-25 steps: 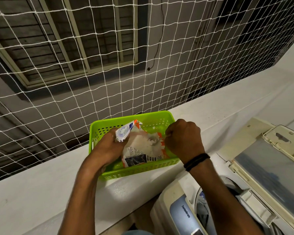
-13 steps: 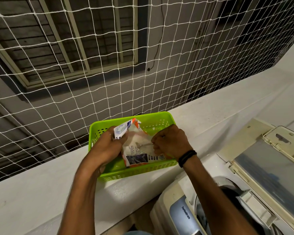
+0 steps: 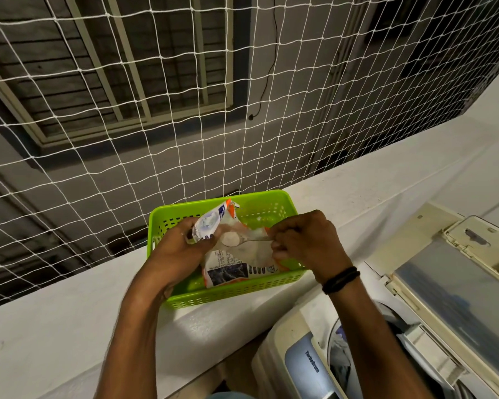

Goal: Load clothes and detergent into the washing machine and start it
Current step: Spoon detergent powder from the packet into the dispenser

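A white and orange detergent bag (image 3: 236, 269) stands in a green plastic basket (image 3: 236, 295) on the white ledge. My left hand (image 3: 182, 249) grips the bag's folded top edge and holds it open. My right hand (image 3: 303, 240) pinches the handle of a metal spoon (image 3: 242, 240), whose bowl is heaped with white powder just above the bag's mouth. At the lower right is the top-loading washing machine (image 3: 303, 367) with its lid (image 3: 455, 286) raised; dark clothes show in the drum (image 3: 340, 355).
A white rope net (image 3: 185, 116) closes off the space beyond the ledge (image 3: 55, 326), with a building wall and barred window behind it. The basket sits close to the net. The machine stands directly below the ledge's near edge.
My right hand went from a fist beside the bag to lifting the spoon out, now loaded with powder. My left hand keeps its grip on the bag's top.
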{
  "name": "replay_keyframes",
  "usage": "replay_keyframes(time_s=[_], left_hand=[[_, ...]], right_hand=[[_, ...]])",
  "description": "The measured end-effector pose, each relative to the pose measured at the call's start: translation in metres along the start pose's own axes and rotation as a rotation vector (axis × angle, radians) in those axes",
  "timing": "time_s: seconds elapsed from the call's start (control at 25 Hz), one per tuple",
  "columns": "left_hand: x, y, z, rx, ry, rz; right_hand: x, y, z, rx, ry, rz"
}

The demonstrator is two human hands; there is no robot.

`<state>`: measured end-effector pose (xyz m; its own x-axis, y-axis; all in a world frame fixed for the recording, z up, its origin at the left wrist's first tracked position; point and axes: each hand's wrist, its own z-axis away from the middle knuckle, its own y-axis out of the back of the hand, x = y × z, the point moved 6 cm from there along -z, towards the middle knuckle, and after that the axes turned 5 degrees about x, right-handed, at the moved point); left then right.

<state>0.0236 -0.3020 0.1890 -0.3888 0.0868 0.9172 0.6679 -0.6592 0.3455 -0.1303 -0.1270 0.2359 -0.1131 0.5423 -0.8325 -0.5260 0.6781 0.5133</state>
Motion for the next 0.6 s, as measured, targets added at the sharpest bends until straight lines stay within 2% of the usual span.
replay_keyframes(time_s=[0.24, 0.6], left_hand=[[0.007, -0.001, 0.007, -0.013, 0.016, 0.079], [0.02, 0.011, 0.019, 0.033, -0.024, 0.005]], right_hand=[[0.004, 0.02, 0.009, -0.018, -0.036, -0.152], [0.023, 0.033, 0.01, 0.01, -0.037, -0.214]])
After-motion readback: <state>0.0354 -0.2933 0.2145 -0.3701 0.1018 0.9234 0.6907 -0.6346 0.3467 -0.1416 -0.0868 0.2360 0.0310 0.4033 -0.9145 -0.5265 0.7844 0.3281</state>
